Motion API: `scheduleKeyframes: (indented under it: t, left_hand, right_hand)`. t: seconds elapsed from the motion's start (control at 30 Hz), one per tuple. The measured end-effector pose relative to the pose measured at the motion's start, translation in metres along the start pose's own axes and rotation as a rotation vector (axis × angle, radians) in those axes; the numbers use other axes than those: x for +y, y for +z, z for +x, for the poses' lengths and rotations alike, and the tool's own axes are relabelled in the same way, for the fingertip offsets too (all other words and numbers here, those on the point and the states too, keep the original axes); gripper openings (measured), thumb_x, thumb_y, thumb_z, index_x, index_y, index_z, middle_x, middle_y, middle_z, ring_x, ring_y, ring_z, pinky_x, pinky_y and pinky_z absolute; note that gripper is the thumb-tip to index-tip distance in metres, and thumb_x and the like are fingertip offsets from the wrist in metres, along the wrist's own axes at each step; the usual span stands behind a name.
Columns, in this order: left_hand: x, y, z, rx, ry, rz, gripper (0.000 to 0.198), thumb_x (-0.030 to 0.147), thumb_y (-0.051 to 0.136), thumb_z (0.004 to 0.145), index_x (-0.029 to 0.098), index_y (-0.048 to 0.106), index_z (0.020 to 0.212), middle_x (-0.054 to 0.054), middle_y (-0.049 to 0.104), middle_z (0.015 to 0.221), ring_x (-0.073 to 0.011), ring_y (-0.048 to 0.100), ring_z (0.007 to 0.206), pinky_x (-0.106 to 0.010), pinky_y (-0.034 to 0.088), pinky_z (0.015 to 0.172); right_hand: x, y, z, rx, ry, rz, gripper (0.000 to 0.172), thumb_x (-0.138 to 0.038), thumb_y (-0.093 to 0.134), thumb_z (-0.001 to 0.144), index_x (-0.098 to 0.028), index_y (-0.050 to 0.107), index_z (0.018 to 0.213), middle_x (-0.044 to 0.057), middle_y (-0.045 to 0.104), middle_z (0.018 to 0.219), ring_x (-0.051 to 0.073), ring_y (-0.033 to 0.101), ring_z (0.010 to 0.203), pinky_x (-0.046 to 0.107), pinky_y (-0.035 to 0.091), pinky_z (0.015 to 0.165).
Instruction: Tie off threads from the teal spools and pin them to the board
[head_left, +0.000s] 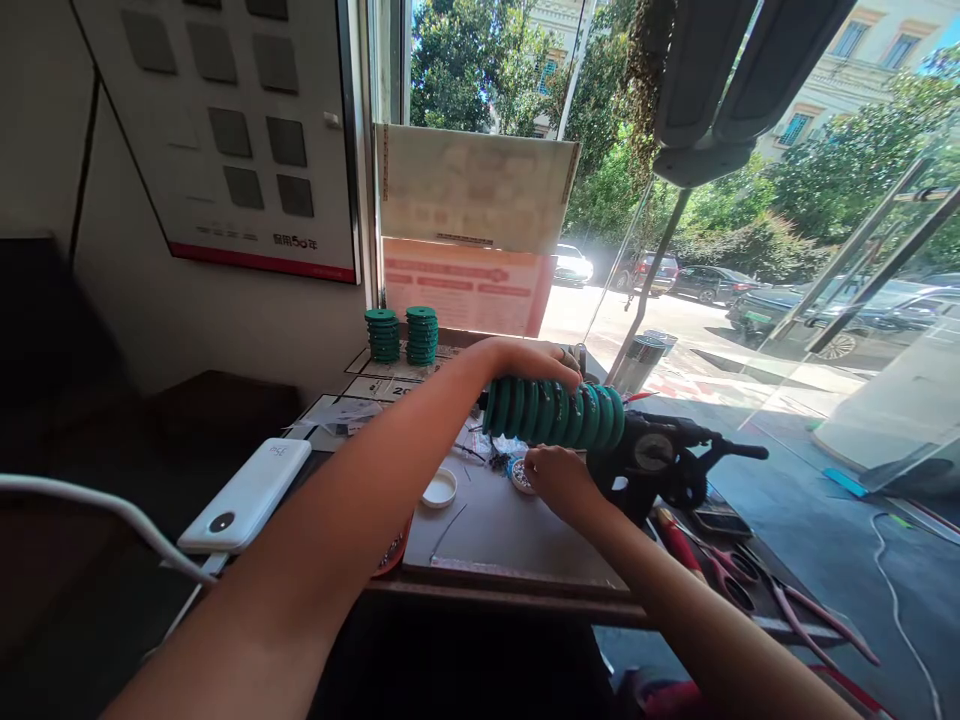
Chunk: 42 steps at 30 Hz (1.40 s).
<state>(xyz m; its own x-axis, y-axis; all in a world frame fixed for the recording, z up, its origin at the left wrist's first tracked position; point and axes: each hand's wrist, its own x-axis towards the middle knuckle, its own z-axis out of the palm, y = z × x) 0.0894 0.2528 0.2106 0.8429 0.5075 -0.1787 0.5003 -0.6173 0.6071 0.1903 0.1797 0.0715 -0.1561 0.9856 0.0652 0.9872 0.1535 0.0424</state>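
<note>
From centre, one green roll (553,425), one pair of scissors (718,568) and one of pliers (778,584) sit towards four o'clock, one tub (519,484) at five, one dish (439,488) at seven, one power bank (251,492) at eight, two stacks (421,340) past nine.

Green ribbed roll (551,415): axis near horizontal, raised above the surface (495,540), toward its right edge. Round, pale dish (523,490): level, holding small pieces, set inward from the near edge, partly hidden.

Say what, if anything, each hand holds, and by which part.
Left hand rests atop the green cylinder; right hand is at the tub. Gripping cannot be told.
</note>
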Motion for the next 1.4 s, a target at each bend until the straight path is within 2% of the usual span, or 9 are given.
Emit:
scheduleKeyframes:
  t: [0.13,0.33,0.6,0.8,0.9,1.07,1.17,1.27,1.4]
  left_hand:
    - [0.001,0.001,0.002,0.062,0.047,0.09,0.047,0.039,0.052,0.064,0.018,0.056,0.106,-0.004,0.061,0.108,-0.0186,0.057,0.094,-0.027,0.046,0.081]
    - [0.014,0.003,0.002,0.174,0.081,0.263,0.039,0.035,0.05,0.065,0.017,0.059,0.099,-0.005,0.062,0.101,-0.0198,0.056,0.092,-0.03,0.045,0.079]
    - [0.022,-0.002,0.011,0.128,0.097,0.361,0.037,0.032,0.053,0.063,0.016,0.062,0.096,-0.006,0.063,0.099,-0.0219,0.057,0.088,-0.033,0.045,0.076]
    - [0.033,-0.002,0.013,0.108,0.054,0.403,0.04,0.019,0.056,0.055,0.015,0.063,0.095,-0.007,0.064,0.095,-0.0231,0.057,0.084,-0.035,0.045,0.073]
    - [0.035,-0.002,0.01,0.102,0.034,0.391,0.043,0.018,0.055,0.056,0.019,0.062,0.098,-0.005,0.063,0.098,-0.0219,0.055,0.088,-0.033,0.044,0.076]
    - [0.032,-0.005,0.005,0.098,0.01,0.359,0.036,0.025,0.053,0.063,0.021,0.061,0.098,-0.003,0.063,0.096,-0.0209,0.053,0.09,-0.033,0.042,0.08]
    - [0.026,-0.004,0.005,0.119,-0.002,0.358,0.033,0.035,0.047,0.069,0.018,0.061,0.095,-0.006,0.063,0.097,-0.0211,0.054,0.089,-0.034,0.042,0.079]
    - [0.02,0.001,0.006,0.162,-0.012,0.351,0.048,0.05,0.04,0.073,0.014,0.058,0.099,-0.01,0.061,0.104,-0.0226,0.054,0.091,-0.035,0.042,0.08]
    - [0.015,0.008,0.008,0.191,-0.019,0.344,0.063,0.066,0.038,0.067,0.014,0.058,0.097,-0.009,0.063,0.098,-0.022,0.057,0.085,-0.031,0.043,0.072]
  right_hand:
    - [0.0,-0.002,-0.006,0.038,-0.026,0.049,0.026,-0.017,0.041,0.081,-0.013,0.066,0.079,0.011,0.066,0.083,0.02,0.061,0.076,0.026,0.037,0.064]
    - [-0.001,-0.011,-0.015,0.065,-0.045,0.143,0.023,-0.016,0.044,0.077,-0.014,0.064,0.065,0.008,0.065,0.074,0.017,0.058,0.068,0.025,0.031,0.057]
    - [-0.004,-0.023,-0.037,0.073,-0.12,0.322,0.019,-0.016,0.046,0.074,-0.016,0.06,0.062,0.0,0.059,0.06,0.012,0.05,0.058,0.021,0.03,0.052]
    - [0.006,-0.063,-0.062,0.121,-0.225,0.778,0.017,-0.026,0.052,0.075,-0.016,0.062,0.065,-0.001,0.056,0.057,0.011,0.048,0.055,0.022,0.037,0.052]
    - [0.027,-0.087,-0.067,0.216,-0.134,1.034,0.019,-0.034,0.057,0.072,-0.016,0.063,0.07,-0.001,0.057,0.056,0.011,0.051,0.051,0.023,0.039,0.048]
    - [0.052,-0.103,-0.057,0.506,0.049,1.058,0.018,-0.036,0.062,0.067,-0.019,0.064,0.067,-0.001,0.058,0.056,0.011,0.051,0.05,0.023,0.039,0.046]
    - [0.053,-0.098,-0.05,0.499,0.058,1.11,0.018,-0.036,0.063,0.065,-0.018,0.064,0.068,-0.001,0.059,0.059,0.012,0.053,0.053,0.024,0.041,0.049]
    - [0.05,-0.093,-0.048,0.437,0.064,1.21,0.021,-0.038,0.063,0.067,-0.019,0.064,0.072,-0.001,0.06,0.06,0.012,0.054,0.053,0.024,0.041,0.049]
    - [0.05,-0.092,-0.048,0.419,0.058,1.231,0.023,-0.039,0.064,0.066,-0.018,0.064,0.074,-0.001,0.06,0.061,0.012,0.053,0.053,0.024,0.04,0.049]
